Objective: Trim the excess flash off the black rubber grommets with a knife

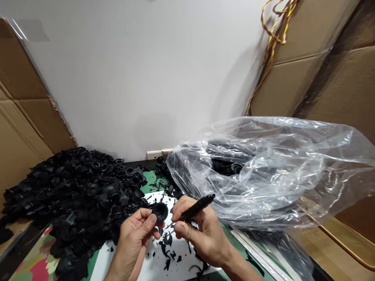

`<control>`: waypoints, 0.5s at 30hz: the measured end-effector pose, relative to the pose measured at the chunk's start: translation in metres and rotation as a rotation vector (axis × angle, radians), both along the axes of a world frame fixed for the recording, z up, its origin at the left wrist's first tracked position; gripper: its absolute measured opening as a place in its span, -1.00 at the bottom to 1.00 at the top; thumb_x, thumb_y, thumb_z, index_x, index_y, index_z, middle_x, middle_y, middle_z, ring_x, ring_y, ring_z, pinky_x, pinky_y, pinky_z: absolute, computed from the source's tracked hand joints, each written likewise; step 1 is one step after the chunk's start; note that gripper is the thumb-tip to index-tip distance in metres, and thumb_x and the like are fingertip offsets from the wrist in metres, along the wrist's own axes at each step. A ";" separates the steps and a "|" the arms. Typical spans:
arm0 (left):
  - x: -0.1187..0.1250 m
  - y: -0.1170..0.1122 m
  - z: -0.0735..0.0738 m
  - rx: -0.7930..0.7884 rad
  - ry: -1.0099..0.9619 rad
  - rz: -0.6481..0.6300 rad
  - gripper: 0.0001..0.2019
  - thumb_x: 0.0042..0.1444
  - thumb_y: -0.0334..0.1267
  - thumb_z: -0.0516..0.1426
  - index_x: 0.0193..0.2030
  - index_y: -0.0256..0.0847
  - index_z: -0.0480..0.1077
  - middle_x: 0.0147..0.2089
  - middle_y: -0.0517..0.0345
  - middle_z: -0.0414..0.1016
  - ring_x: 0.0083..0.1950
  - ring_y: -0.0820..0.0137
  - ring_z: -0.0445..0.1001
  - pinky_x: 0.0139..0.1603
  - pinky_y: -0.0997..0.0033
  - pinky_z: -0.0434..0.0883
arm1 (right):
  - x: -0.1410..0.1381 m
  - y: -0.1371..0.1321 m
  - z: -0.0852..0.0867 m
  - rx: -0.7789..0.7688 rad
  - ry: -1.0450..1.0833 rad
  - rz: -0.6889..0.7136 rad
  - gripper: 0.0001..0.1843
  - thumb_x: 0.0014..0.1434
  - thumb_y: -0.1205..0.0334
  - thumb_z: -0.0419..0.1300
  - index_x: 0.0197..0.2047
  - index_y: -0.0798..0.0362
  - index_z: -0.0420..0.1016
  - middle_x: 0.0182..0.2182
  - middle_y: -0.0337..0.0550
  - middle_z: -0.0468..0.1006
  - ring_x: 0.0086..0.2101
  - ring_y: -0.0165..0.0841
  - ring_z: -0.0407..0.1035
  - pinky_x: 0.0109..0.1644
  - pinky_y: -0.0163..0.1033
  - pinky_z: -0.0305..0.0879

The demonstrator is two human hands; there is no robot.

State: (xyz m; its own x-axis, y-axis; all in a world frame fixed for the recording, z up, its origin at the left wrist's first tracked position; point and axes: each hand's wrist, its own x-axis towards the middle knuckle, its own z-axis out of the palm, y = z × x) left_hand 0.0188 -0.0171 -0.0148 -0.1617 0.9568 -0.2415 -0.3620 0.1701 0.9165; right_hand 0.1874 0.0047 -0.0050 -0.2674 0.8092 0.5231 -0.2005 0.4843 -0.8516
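Note:
Between the thumb and fingers of my left hand (pixel 137 230) is a black rubber bellows part (pixel 160 212), its round open end turned up toward me. My right hand (pixel 199 230) grips a black pen-shaped trimming tool (pixel 199 207). Its thick end points up and right, and a thin tip shows faintly below the fingers, close to the rubber part. I cannot tell whether the tip touches it. Beneath both hands lies a white sheet (pixel 111 261) strewn with black rubber scraps (pixel 166 240).
A large heap of black rubber parts (pixel 82 187) spreads on the left. On the right, a clear plastic bag (pixel 263 183) holds more black parts. Cardboard panels (pixel 331 70) flank the grey wall (pixel 146 70). Twisted yellow wires (pixel 268 62) hang at upper right. A power socket (pixel 154 155) sits low behind.

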 end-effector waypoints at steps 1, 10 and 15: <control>0.000 0.000 0.000 -0.012 0.003 0.003 -0.75 -0.25 -0.21 0.38 -0.51 -0.32 0.46 -0.54 0.08 0.52 -0.57 0.52 0.36 -0.52 0.57 0.33 | -0.001 0.001 -0.002 -0.045 0.020 0.009 -0.72 0.13 0.03 0.21 -0.39 0.09 0.45 -0.47 -0.20 0.39 -0.53 -0.42 0.34 -0.48 -0.30 0.34; 0.004 -0.001 0.005 -0.027 0.015 0.042 -0.72 -0.28 -0.20 0.39 -0.52 -0.30 0.43 -0.57 0.17 0.45 -0.52 0.46 0.41 -0.53 0.55 0.35 | -0.004 0.005 -0.009 -0.022 0.173 -0.073 -0.88 0.12 0.20 0.24 -0.32 0.07 0.49 -0.38 -0.16 0.41 -0.54 -0.45 0.34 -0.54 -0.34 0.35; 0.005 -0.001 0.005 -0.013 0.005 0.020 -0.71 -0.28 -0.20 0.39 -0.50 -0.28 0.41 -0.58 0.22 0.43 -0.52 0.45 0.41 -0.54 0.53 0.33 | -0.006 0.007 -0.009 0.211 0.034 -0.176 -0.90 0.16 0.23 0.21 -0.33 0.05 0.52 -0.43 -0.12 0.49 -0.41 -0.32 0.40 -0.39 -0.25 0.36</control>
State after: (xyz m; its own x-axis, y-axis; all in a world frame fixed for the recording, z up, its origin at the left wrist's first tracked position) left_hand 0.0234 -0.0184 -0.0093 -0.1819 0.9501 -0.2535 -0.3612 0.1752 0.9159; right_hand 0.1813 0.0117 -0.0145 -0.1122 0.7139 0.6912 -0.1242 0.6801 -0.7225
